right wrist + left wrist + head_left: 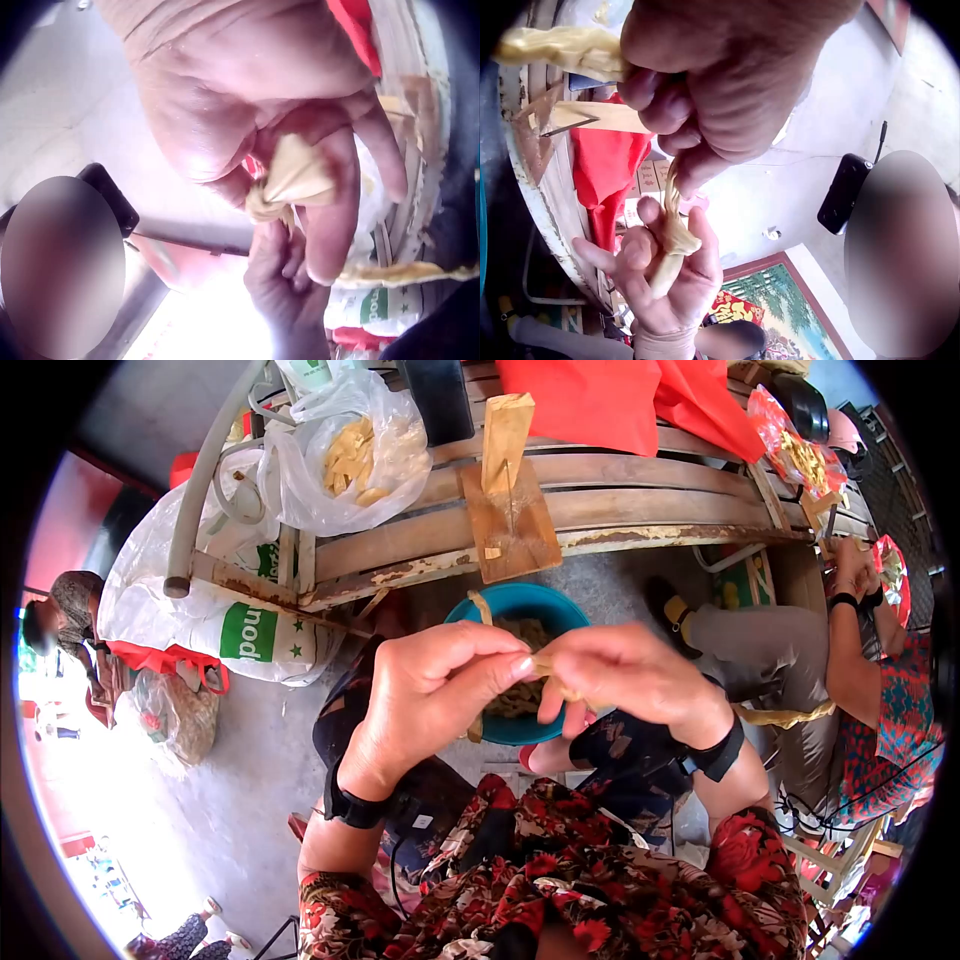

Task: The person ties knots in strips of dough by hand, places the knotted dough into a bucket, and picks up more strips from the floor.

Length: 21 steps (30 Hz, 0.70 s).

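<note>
A pliable tan strip like tofu skin (562, 54) runs between my two hands. My left hand (420, 690) pinches it between thumb and forefinger, and one length trails out past that hand. My right hand (645, 675) holds the other end, where a knot with a flared tail (300, 172) lies against the fingers. Seen from the left wrist, the strip is stretched from the left fingers down to the knot (679, 236) in the right hand. Under both hands stands a teal bucket (572, 612) with several tan pieces inside, partly hidden by the hands.
A slatted bench (650, 505) spans the front, bearing a wooden board with an upright block (508, 445), a plastic bag (290, 470) of tan pieces and red cloth (590, 400). A stuffed white sack (150, 580) stands left. Another person's arm (855, 670) is at right.
</note>
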Tool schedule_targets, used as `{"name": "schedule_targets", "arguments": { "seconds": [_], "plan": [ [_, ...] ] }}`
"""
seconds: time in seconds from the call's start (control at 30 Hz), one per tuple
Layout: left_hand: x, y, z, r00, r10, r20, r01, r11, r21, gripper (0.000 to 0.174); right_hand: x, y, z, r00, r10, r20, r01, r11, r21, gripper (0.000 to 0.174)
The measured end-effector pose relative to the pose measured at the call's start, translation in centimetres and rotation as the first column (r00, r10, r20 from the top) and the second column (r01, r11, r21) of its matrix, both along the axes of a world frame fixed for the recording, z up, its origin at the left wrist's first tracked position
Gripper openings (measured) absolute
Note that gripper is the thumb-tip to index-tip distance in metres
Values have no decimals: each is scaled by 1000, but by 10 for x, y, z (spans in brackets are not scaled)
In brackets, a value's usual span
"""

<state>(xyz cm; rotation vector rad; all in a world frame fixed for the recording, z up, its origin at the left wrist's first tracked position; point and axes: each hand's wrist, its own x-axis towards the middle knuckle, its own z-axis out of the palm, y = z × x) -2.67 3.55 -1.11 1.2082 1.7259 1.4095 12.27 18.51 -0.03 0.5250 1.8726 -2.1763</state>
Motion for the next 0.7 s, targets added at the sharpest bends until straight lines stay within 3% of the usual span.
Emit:
{"name": "schedule_targets", "arguments": {
  "seconds": [0.07,0.1,0.13,0.17,0.2,0.23,0.3,0.37,0.43,0.57,0.67,0.7],
  "plan": [
    [-4,4,3,989,-28,-147,35,998,49,10,-6,3,-10,993,114,-16,-115,987,-111,33],
    [-10,2,1,990,-3,-141,4,1000,8,10,-5,10,-17,985,172,-25,-174,976,-134,32],
    [-18,-1,-1,990,24,-136,-28,999,-32,9,-3,11,-20,986,169,1,-169,983,-70,33],
    [-25,-1,-4,990,52,-131,-62,996,-72,9,-1,11,-20,992,120,-41,-117,990,78,34],
    [-30,3,-17,996,93,4,-92,991,-96,10,-3,11,-24,997,72,-4,-72,994,83,33],
    [-35,9,-23,992,120,-34,-125,972,-198,11,-7,13,-27,999,22,30,-25,995,92,33],
    [-46,28,-42,970,221,104,-186,944,-274,13,-22,27,-52,994,-86,-71,101,961,257,27],
    [-56,51,-58,956,263,129,-222,938,-266,16,-41,46,-76,974,-218,-53,218,865,451,25],
    [-69,72,-64,965,260,31,-237,917,-322,19,-64,58,-96,913,-357,-198,404,714,572,25],
    [-88,110,-93,925,321,-202,-364,902,-233,23,-95,73,-111,862,-382,-334,478,390,787,21],
    [-94,123,-128,820,385,-423,-458,886,-80,22,-101,81,-130,895,-393,-208,326,261,909,22],
    [-94,120,-125,865,397,-306,-452,881,-136,22,-101,85,-134,900,-401,-171,275,218,936,23]
  ]
}}
